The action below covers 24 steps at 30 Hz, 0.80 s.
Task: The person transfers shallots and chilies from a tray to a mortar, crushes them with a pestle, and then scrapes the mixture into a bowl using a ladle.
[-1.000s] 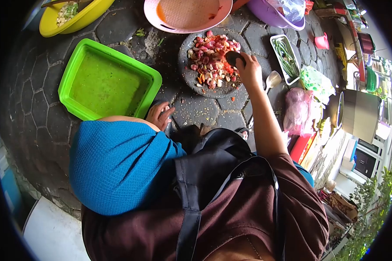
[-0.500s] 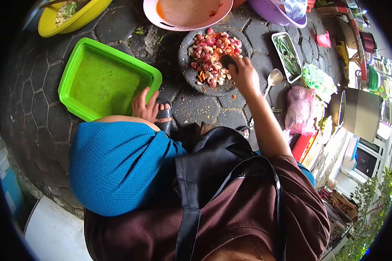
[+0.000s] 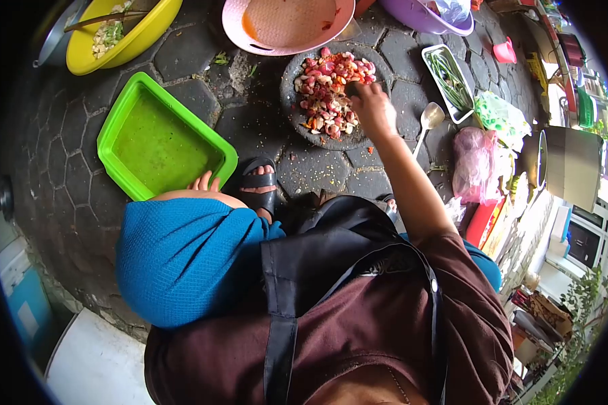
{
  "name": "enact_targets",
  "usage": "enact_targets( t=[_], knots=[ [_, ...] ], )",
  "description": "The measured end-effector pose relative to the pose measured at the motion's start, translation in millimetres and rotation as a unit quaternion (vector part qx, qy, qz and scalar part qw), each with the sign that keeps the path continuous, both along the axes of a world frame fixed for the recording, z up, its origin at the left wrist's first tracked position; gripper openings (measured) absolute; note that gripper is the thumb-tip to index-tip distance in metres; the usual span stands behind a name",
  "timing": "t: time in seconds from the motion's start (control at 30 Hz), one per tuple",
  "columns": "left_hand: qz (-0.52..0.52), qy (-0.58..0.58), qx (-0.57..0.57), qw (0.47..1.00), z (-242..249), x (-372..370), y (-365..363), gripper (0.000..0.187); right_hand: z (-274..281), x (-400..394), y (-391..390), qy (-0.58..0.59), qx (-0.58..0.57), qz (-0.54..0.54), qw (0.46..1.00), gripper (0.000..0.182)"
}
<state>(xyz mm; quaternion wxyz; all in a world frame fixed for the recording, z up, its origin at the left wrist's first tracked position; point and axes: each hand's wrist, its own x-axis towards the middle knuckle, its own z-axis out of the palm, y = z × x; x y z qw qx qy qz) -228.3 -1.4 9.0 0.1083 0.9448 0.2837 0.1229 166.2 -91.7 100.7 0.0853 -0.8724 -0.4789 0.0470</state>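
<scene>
A round stone mortar [image 3: 292, 111] stands on the paving, heaped with chopped red and pale pieces [image 3: 327, 88], perhaps shallots and chillies. My right hand [image 3: 375, 111] is closed round a dark stone pestle [image 3: 351, 89] at the right side of the heap. To the left lies a green rectangular tray [image 3: 138, 183], tilted a little in view, with a greenish, wet-looking bottom. Only the fingers of my left hand [image 3: 205, 181] show, spread apart at the tray's near edge beside my knee; the rest of that hand is hidden.
A pink basin [image 3: 287, 47], a yellow bowl [image 3: 142, 37] with chopped food and a purple basin [image 3: 419, 20] line the far side. At the right are a white tray [image 3: 458, 118] of green beans, a metal spoon [image 3: 432, 117] and a pink plastic bag [image 3: 475, 162].
My left hand has drawn back toward my knee, leaving just its fingers visible. The green tray has turned and shifted slightly. My right hand has moved a little lower with the pestle.
</scene>
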Motion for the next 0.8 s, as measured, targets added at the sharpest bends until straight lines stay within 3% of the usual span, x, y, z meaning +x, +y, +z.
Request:
enact_targets(
  t=[0.03, 0.07, 0.17, 0.3, 0.4, 0.47, 0.53, 0.57, 0.6, 0.67, 0.73, 0.8],
  knots=[
    [-0.006, -0.001, -0.008, 1.0, 5, -2, 4, 0.041, -23, 3, 1, -0.044, -0.069, 0.052, 0.995, 0.028],
    [-0.009, -0.001, -0.015, 1.0, 10, -5, 7, 0.041, -51, 5, -4, -0.148, -0.016, 0.133, 0.98, 0.026],
    [-0.006, 0.005, -0.03, 1.0, 34, -23, 24, 0.041, -34, 24, 10, 0.05, -0.044, 0.072, 0.995, 0.027],
    [-0.002, -0.02, -0.056, 0.998, 78, -1, 61, 0.038, -1, 13, 6, 0.06, 0.021, 0.025, 0.998, 0.034],
    [0.003, -0.094, -0.071, 0.993, 60, 55, 123, 0.034, -6, -12, 7, 0.018, -0.002, 0.031, 0.999, 0.034],
    [0.096, -0.172, -0.292, 0.936, 16, 104, 161, 0.033, -35, -12, 5, 0.028, -0.043, 0.051, 0.997, 0.032],
    [0.136, -0.174, -0.283, 0.933, -23, 155, 189, 0.041, -27, -3, 3, 0.072, 0.012, 0.03, 0.997, 0.031],
    [0.2, -0.175, -0.407, 0.874, -43, 182, 198, 0.049, -25, -1, -1, 0.079, 0.027, 0.011, 0.996, 0.031],
    [0.28, -0.219, -0.537, 0.765, -15, 205, 182, 0.055, -23, 1, -7, 0.083, 0.041, -0.009, 0.996, 0.03],
    [0.354, -0.292, -0.666, 0.588, -34, 239, 188, 0.049, -8, -5, -20, 0.074, 0.072, -0.026, 0.994, 0.031],
    [0.231, -0.361, -0.749, 0.505, -72, 252, 207, 0.029, -19, -2, -41, 0.112, 0.134, -0.035, 0.984, 0.029],
    [0.27, -0.396, -0.729, 0.489, -74, 266, 216, 0.021, -27, -2, -55, 0.112, 0.157, -0.047, 0.98, 0.028]
  ],
)
